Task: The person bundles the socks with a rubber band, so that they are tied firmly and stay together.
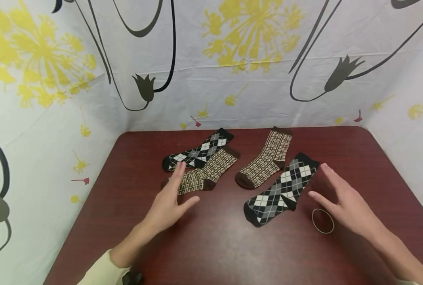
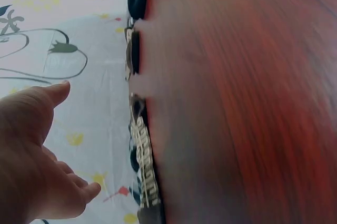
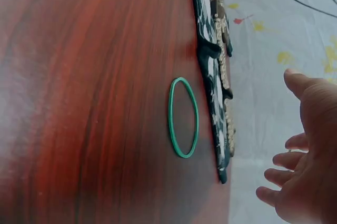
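My left hand (image 1: 166, 208) hovers with extended fingers before the left pair of socks, holding nothing. Its fingertips overlap a brown-and-cream patterned sock (image 1: 211, 168) in the head view, and a black-grey-white argyle sock (image 1: 201, 152) lies partly under that one. To the right, a second patterned sock (image 1: 266, 158) lies flat beside another argyle sock (image 1: 286, 190). My right hand (image 1: 350, 204), also empty with fingers extended, is in the air right of this argyle sock's cuff. A thin rubber band (image 1: 323, 221), green in the right wrist view (image 3: 171, 116), lies below the right hand.
The socks lie on a dark red-brown wooden table (image 1: 211, 245) with rounded far corners. Behind and beside it hangs white cloth (image 1: 254, 107) printed with yellow flowers and grey stems. A dark object (image 1: 132, 278) shows at the left sleeve.
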`<act>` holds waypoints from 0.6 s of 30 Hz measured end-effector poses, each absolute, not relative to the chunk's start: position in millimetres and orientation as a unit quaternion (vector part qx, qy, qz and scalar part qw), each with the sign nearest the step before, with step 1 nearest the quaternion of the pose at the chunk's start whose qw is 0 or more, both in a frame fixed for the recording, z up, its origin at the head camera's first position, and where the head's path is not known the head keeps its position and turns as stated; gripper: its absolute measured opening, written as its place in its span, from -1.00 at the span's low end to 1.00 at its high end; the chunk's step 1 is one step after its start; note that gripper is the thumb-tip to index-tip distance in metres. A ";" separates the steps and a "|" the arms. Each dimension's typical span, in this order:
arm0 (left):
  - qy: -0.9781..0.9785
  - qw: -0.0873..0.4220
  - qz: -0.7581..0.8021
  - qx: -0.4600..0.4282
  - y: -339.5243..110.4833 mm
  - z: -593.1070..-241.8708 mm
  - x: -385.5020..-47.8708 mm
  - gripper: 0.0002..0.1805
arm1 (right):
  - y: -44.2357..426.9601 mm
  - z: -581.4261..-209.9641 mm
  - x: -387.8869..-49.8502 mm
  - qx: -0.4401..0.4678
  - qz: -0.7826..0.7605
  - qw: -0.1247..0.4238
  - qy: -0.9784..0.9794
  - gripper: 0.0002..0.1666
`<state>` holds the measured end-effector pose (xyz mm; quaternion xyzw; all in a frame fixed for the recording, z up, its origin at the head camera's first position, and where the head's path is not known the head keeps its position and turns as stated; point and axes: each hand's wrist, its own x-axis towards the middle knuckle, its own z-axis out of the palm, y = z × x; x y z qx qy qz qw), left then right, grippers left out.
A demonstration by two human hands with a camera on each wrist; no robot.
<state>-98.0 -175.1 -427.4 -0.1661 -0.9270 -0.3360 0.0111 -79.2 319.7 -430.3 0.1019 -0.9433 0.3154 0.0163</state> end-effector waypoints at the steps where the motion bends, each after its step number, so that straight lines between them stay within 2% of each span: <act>1: -0.924 0.006 -0.344 -0.165 -172.0 -427.2 -98.3 0.20 | 321.1 -431.7 -80.8 0.098 0.322 0.015 -0.942 0.11; 10: -0.911 -0.011 -0.381 -0.158 -146.3 -424.1 -106.5 0.19 | 336.9 -444.2 -104.8 0.050 0.361 -0.011 -0.931 0.03; 18: -0.898 -0.057 -0.409 -0.153 -119.8 -425.8 -108.9 0.13 | 352.2 -455.6 -128.8 0.001 0.436 -0.033 -0.899 -0.04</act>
